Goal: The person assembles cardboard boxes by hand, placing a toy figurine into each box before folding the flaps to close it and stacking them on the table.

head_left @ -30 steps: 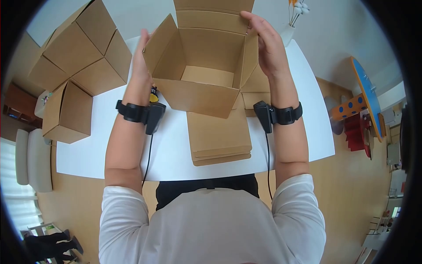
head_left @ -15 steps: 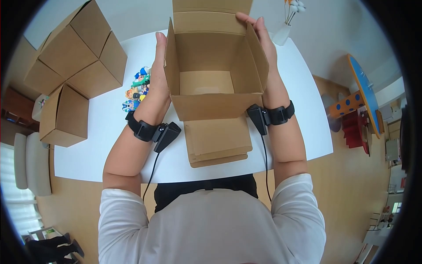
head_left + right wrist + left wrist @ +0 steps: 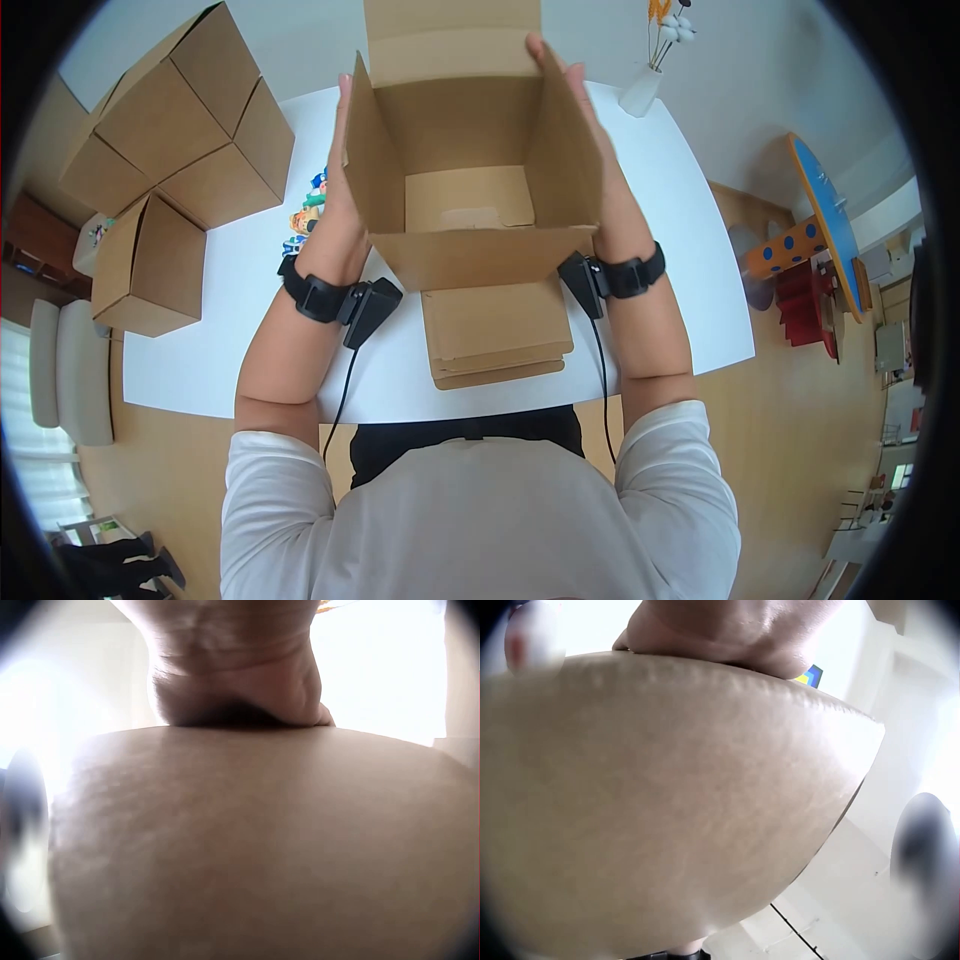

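An open-topped cardboard box [image 3: 470, 195] is held between both hands above the table, its inside facing the head camera and its far flap standing up. Against the box's left side lies the left hand [image 3: 345, 200], thumb up along the edge; its fingers are hidden behind the cardboard. The right hand [image 3: 610, 180] presses the right side, with a fingertip at the far right corner. Both wrist views show a palm flat on a cardboard wall [image 3: 667, 802], the right one on its own wall [image 3: 262, 840].
Flattened cardboard [image 3: 498, 335] lies on the white table [image 3: 250, 350] near its front edge. Small colourful figures [image 3: 303, 220] stand left of the left forearm. Closed boxes [image 3: 165, 120] are stacked at the left, with a smaller one [image 3: 150, 265] before them. A vase [image 3: 641, 92] stands back right.
The held box first turned to face the camera and came nearer, then shifted slightly left. Both hands moved with it, and the figures at the left came into view.
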The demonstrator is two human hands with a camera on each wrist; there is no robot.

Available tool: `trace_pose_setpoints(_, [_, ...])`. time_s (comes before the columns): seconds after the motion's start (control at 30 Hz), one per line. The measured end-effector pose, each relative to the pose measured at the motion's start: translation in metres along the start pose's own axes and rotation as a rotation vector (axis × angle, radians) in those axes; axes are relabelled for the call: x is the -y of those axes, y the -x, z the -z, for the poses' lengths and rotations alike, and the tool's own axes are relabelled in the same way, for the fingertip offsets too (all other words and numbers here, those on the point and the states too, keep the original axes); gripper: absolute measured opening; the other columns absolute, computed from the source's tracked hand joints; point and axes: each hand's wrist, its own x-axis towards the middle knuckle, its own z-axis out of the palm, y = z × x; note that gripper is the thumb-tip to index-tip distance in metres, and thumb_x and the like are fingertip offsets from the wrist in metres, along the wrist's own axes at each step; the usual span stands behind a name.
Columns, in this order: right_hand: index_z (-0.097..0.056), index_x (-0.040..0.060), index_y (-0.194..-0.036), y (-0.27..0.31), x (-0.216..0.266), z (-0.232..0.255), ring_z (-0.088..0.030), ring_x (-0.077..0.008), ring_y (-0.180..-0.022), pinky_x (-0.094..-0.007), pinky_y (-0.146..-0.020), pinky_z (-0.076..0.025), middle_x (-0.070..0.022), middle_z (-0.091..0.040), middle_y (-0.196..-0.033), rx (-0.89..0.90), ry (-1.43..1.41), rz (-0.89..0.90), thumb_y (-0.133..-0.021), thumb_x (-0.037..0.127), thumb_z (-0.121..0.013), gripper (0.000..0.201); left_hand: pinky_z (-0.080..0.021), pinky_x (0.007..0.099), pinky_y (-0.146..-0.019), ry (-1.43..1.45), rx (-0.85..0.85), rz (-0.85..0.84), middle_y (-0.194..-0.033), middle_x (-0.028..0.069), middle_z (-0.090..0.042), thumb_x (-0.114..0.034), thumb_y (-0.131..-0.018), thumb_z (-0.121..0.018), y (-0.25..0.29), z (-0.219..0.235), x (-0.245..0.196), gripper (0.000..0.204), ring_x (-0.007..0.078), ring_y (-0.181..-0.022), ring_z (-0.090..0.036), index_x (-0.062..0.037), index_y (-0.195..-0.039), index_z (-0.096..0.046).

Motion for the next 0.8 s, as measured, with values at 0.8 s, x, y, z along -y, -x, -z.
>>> trace_pose_setpoints(0.8, [-0.051,0.0064,-0.134,-0.003,-0.010,0.020,-0.060,-0.0217,-0.115,-0.0325,-0.101,-0.048,-0.0119,-0.056,-0.137,0.020,-0.080,-0.199,-0.096,0.016,-0.063,0.041,-0.048,0.0295,-0.097,0.022,-0.031,0.005,-0.137,0.0092,-0.052,-0.009,-0.093,-0.063,0.004,-0.009,0.000,0.041,0.0180,-0.117,-0.056,-0.0045,-0.132,-0.051])
